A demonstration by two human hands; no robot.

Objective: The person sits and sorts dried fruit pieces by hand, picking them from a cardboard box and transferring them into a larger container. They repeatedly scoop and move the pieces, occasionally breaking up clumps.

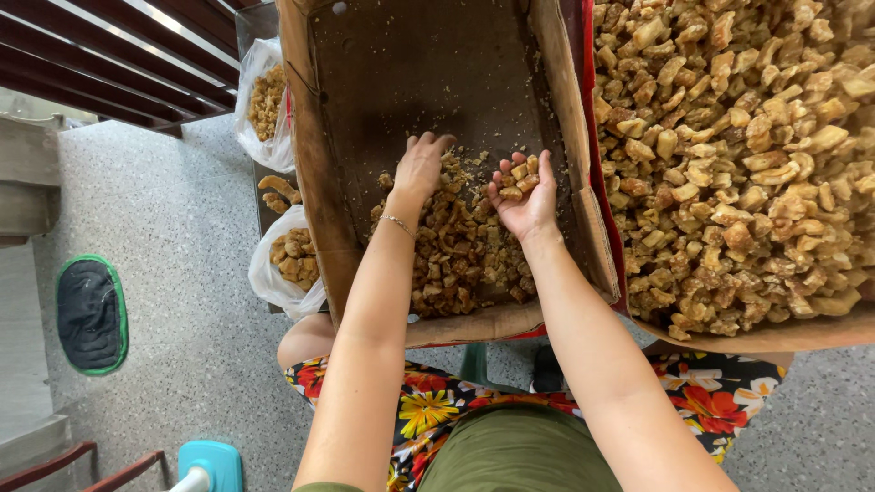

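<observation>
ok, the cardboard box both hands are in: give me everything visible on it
The cardboard box is brown, open-topped, worn and stained dark inside. Its far half is nearly bare; golden-brown chunks and crumbs lie heaped at the near end. The left hand reaches palm-down into the pile; the right hand is cupped palm-up, holding several pieces. Its right wall sits against a fuller box of the same chunks.

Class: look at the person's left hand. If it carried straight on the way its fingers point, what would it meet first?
Probably the bare cardboard floor of the near-empty box: the left hand points up the picture, past the golden-brown chunks it rests on. Depth is unclear.
</observation>
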